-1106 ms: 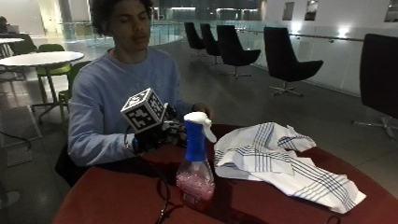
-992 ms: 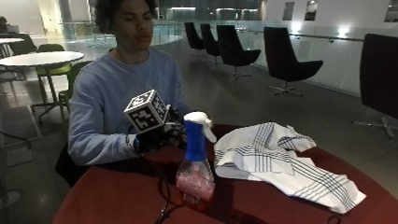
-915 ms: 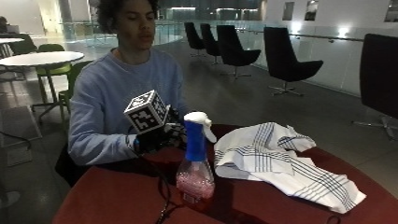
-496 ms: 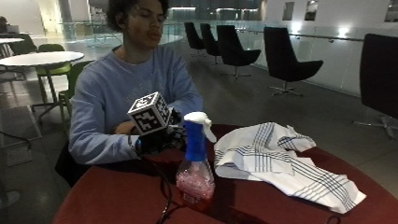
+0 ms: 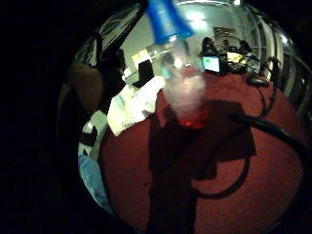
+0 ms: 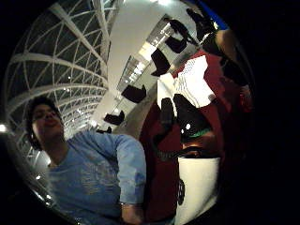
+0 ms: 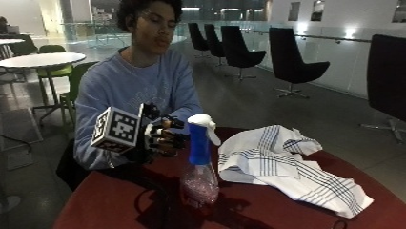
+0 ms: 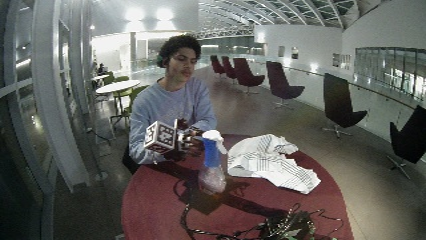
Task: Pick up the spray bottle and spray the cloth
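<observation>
Behind the clear blue-necked plastic spray bottle (image 7: 199, 164) standing on the round red worktop (image 7: 114, 210): black-gloved right hand (image 7: 158, 142), fingers loosely curled, empty. Beside bottle, crumpled white striped cloth (image 7: 285, 164). Little-finger palm view alone shows bottle's pink base.

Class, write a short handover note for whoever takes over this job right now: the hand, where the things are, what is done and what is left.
Gloved right hand: raised beside the spray bottle's blue head, fingers loosely curled, holding nothing.
Spray bottle: upright on the red table.
Striped cloth: crumpled on the table beside the bottle, apart from it.
Done: nothing yet.
Left: grip the bottle, lift it, spray the cloth.
</observation>
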Demonstrator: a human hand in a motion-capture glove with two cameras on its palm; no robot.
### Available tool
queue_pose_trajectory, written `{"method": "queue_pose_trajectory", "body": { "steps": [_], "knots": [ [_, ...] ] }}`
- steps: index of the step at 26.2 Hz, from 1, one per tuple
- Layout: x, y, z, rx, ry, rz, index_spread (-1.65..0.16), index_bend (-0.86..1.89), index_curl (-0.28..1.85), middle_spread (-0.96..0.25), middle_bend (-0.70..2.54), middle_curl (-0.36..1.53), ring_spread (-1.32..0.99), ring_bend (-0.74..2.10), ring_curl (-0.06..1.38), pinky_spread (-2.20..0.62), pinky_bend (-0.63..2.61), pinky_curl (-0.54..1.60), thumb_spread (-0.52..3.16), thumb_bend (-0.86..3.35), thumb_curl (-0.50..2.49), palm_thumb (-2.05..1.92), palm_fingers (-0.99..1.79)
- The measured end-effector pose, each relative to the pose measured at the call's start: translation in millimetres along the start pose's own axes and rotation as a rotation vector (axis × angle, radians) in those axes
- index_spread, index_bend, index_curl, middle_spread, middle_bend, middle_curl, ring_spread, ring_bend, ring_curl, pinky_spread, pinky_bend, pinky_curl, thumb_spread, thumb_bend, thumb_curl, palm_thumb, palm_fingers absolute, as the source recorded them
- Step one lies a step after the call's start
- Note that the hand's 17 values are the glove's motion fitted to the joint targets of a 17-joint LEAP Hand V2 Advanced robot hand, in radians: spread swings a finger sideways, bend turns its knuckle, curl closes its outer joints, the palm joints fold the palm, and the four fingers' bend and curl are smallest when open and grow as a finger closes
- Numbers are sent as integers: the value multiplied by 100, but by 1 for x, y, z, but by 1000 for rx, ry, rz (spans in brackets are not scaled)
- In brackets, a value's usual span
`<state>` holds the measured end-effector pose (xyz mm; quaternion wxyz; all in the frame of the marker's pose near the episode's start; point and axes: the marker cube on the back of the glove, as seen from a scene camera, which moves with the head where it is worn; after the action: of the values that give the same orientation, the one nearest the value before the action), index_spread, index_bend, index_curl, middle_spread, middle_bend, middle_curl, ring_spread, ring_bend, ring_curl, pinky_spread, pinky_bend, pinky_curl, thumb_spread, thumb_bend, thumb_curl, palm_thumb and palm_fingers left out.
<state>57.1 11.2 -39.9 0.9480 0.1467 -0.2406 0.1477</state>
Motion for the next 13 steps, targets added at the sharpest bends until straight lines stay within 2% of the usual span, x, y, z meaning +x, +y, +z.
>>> {"method": "queue_pose_trajectory", "body": {
  "steps": [5, 13],
  "knots": [
    [14, -1, -18, 81, -223, 131, -30, 9, 25, -6, 45, 36, -8, 60, 36, 14, 19, 22, 107, 15, 33, 65, 96],
    [28, 1, -23, 94, -340, 234, -33, 10, 24, -5, 43, 38, -5, 50, 35, 18, 23, 26, 110, 7, 33, 62, 82]
  ]
}}
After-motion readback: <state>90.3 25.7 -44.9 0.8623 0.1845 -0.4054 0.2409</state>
